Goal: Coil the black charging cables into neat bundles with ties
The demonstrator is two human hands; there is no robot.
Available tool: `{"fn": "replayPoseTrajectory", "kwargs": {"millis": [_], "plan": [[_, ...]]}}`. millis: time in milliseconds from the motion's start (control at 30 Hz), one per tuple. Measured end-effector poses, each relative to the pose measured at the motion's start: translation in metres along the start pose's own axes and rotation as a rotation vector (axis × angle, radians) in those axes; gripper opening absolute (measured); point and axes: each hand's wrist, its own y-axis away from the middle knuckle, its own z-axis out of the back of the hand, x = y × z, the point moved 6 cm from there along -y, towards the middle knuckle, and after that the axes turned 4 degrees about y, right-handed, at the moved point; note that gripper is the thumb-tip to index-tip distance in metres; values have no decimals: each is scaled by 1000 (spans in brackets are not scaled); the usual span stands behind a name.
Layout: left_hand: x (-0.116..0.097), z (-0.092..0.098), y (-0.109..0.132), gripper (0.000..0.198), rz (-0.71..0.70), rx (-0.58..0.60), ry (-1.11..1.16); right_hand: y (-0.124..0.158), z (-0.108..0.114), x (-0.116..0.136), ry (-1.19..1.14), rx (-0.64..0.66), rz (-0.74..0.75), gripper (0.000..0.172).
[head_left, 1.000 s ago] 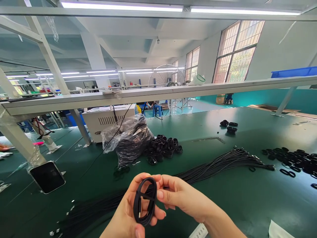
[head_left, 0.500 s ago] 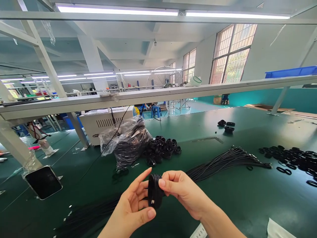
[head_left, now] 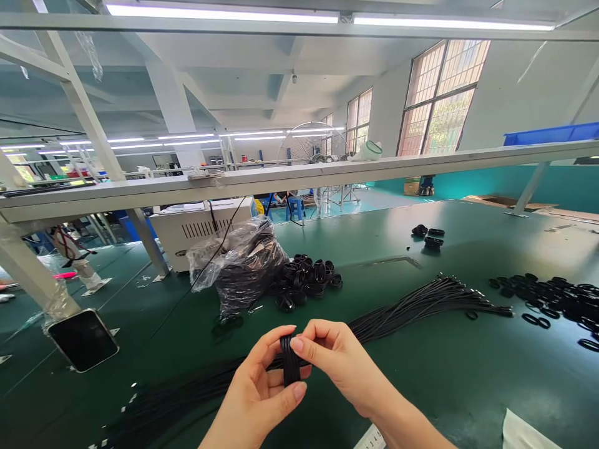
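Observation:
A small coil of black cable point(head_left: 291, 365) is held up between my two hands, above a bundle of black cables. My left hand point(head_left: 262, 386) curls round it from the left, index finger at its top edge and thumb near its bottom. From the right, my right hand point(head_left: 334, 362) pinches its upper part with thumb and fingers. The long black cable bundle point(head_left: 402, 312) runs behind and under my hands, its metal plug ends fanned out at the right. Its other end point(head_left: 173, 399) spreads at the lower left.
Coiled black cables point(head_left: 306, 277) are heaped beside a clear plastic bag point(head_left: 248, 274). Many black rings point(head_left: 556, 296) lie at the right. A phone point(head_left: 83, 340) leans on the left post. A ruler point(head_left: 372, 438) and pale cloth point(head_left: 526, 431) are near the front. A shelf beam point(head_left: 299, 178) crosses above.
The cable coil has turned so its outer side faces me and its open loop no longer shows. My fingers have closed in further round it, and my right hand has shifted slightly left.

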Motion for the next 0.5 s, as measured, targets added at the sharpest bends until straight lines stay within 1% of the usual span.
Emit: {"fn": "replayPoseTrajectory", "kwargs": {"millis": [67, 133, 300, 367, 433, 500], "plan": [[0, 0, 0, 57, 16, 23, 30, 1, -2, 0, -4, 22, -14, 49], [0, -1, 0, 56, 41, 57, 78, 2, -2, 3, 48, 48, -7, 46], [-3, -1, 1, 55, 71, 140, 177, 6, 4, 18, 242, 56, 92, 38], [-3, 0, 1, 57, 65, 148, 178, 10, 0, 19, 248, 119, 104, 34], [-3, 1, 1, 58, 52, 136, 161, 13, -7, 17, 241, 182, 75, 31], [-4, 2, 0, 57, 35, 122, 145, 15, -10, 15, 227, 205, 38, 26]]}}
